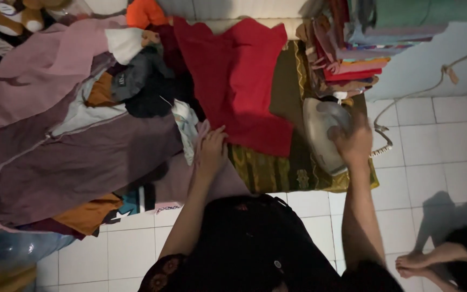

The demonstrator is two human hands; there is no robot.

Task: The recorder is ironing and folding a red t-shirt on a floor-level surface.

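- Iron, pale grey and white, sits on the right part of the patterned olive-and-gold cloth, near that cloth's right edge, with its nose pointing down toward the person.
- Right hand has its grip closed around the iron's handle from the right side; the fingers are blurred, so how far they wrap is unclear.
- A coiled cord leaves the iron on the right and runs up over the white floor tiles toward the wall.
- Left hand lies flat, fingers together and not clamped on anything, pressing the lower left edge of the red garment.
- That red garment is spread over the patterned cloth; its right edge ends just beside the iron and its bottom edge stops short of the cloth's near edge, leaving a bare strip of pattern between the two hands.
- Left of the left hand a heap of clothes in mauve, grey, black and orange crowds right up against the red garment.
- Above the iron a stack of folded fabrics overhangs, close to its heel.
- Open tiled floor lies to the right and below the cloth; another person's bare feet rest at the lower right, well apart from the iron.
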